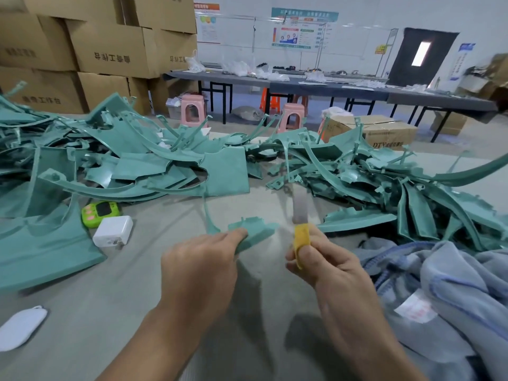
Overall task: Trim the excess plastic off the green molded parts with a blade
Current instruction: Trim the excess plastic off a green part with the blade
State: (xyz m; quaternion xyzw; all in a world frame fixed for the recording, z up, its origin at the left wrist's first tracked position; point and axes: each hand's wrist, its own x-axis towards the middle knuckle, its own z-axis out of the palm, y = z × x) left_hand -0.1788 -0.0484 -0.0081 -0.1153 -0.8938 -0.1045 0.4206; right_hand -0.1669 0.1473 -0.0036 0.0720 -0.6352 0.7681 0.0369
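The left hand (203, 259) grips a small green part (257, 229) by its near edge, just above centre of the frame and seemingly held a little off the grey tabletop (154, 270). The right hand (321, 261) pinches the yellow-wrapped end of a blade (299, 209). The blade points up and away beside the part without touching it, and it is blurred. I judge a cut is next. Turn the ragged edge toward the blade, keep the holding fingers behind the cutting line, and shave away from the body in shallow strokes.
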